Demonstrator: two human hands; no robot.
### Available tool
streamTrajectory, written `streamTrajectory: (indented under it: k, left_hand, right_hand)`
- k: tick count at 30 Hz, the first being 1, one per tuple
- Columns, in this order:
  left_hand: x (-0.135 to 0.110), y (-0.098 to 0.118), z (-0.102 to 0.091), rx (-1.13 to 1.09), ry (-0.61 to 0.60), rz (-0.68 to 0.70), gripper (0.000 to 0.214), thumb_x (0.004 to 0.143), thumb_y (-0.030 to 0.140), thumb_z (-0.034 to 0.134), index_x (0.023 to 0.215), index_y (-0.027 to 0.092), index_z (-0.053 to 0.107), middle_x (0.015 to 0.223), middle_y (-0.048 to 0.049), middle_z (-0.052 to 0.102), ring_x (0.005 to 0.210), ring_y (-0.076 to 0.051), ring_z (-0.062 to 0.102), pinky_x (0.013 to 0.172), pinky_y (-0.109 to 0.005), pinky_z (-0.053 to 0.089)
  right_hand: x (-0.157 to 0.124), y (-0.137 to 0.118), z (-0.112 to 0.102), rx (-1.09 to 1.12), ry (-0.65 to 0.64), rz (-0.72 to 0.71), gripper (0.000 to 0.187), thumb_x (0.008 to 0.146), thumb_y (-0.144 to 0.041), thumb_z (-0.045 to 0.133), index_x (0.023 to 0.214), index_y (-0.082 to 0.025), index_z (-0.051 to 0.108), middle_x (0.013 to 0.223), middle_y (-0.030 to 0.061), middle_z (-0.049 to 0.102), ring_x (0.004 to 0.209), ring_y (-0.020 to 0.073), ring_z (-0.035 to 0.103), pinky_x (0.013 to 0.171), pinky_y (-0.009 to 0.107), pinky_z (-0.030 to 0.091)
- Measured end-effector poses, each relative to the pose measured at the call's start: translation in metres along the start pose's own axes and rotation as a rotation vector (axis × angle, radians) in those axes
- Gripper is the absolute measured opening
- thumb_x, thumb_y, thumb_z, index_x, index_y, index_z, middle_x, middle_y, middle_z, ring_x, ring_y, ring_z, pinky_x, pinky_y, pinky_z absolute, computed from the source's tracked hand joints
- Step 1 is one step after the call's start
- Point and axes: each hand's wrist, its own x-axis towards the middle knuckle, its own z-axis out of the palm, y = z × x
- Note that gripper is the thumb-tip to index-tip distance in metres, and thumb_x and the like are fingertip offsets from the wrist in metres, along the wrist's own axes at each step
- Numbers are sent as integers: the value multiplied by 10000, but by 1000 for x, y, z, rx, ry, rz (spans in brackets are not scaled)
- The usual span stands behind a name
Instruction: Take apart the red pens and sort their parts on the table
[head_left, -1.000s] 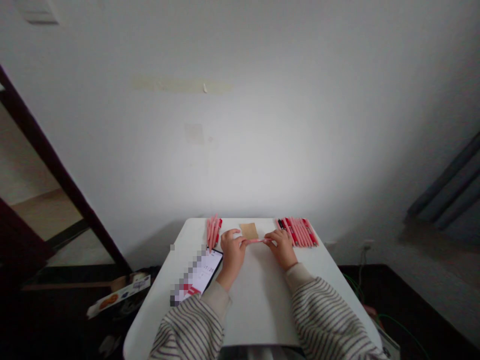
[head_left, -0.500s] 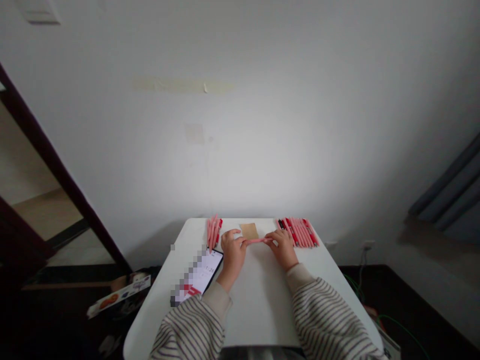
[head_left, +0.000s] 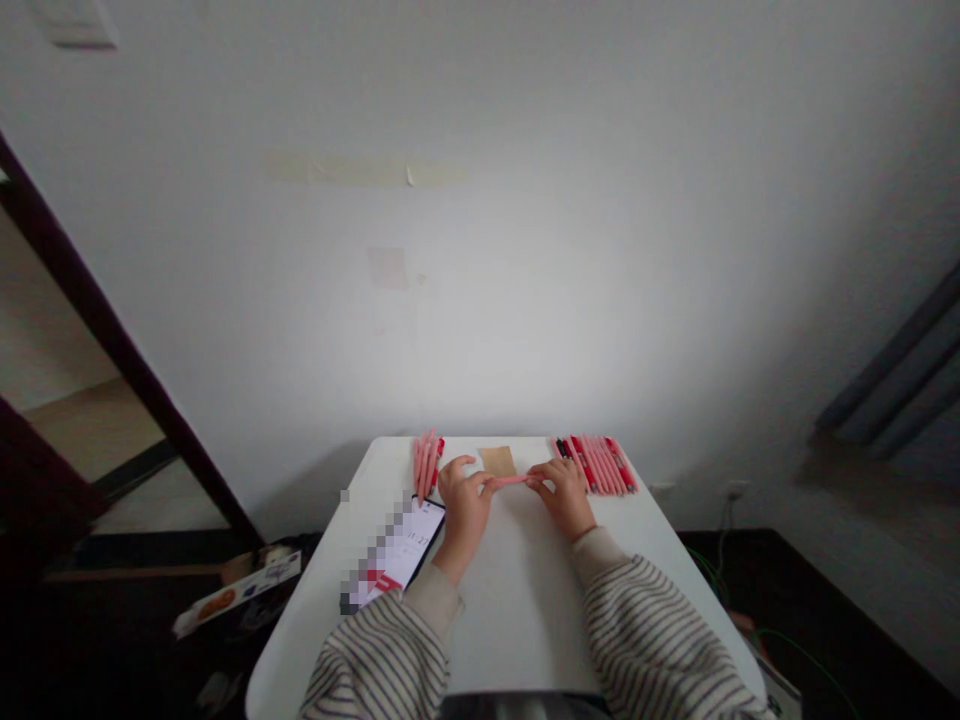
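Observation:
A pink pen [head_left: 511, 480] is held level between my two hands above the white table [head_left: 517, 600]. The fingertips of my left hand [head_left: 466, 505] pinch its left end, with the index finger raised. At its right end the fingers of my right hand [head_left: 564, 492] close on it. Just beyond the pen lies a small tan paper square [head_left: 497, 460]. Beside my right hand is a row of pink, red and black pens [head_left: 600, 465]. A smaller bunch of pink and red pens [head_left: 426, 465] lies to the left of my left hand.
A phone [head_left: 405, 545] with a lit timer screen lies left of my left forearm, partly pixelated. The table's far edge meets a pale wall [head_left: 495, 300]. Cables [head_left: 712, 570] hang at the right, and a box-like item [head_left: 238, 592] lies low at the left.
Both hands keep their grip on the pink pen and have barely moved. The phone's timer display has advanced.

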Motion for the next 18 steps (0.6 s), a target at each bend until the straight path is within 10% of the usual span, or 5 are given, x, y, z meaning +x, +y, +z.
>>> streamTrajectory:
  k: [18]
  left_hand:
    - [1, 0, 0, 14, 30, -11, 129, 763, 344, 664, 798, 245, 740, 1083, -79, 586, 1076, -248, 488, 962, -445, 395]
  right_hand:
    - [3, 5, 1, 403, 104, 83, 369, 749, -566, 648, 842, -211, 682, 867, 74, 667, 883, 231, 566, 842, 394, 455]
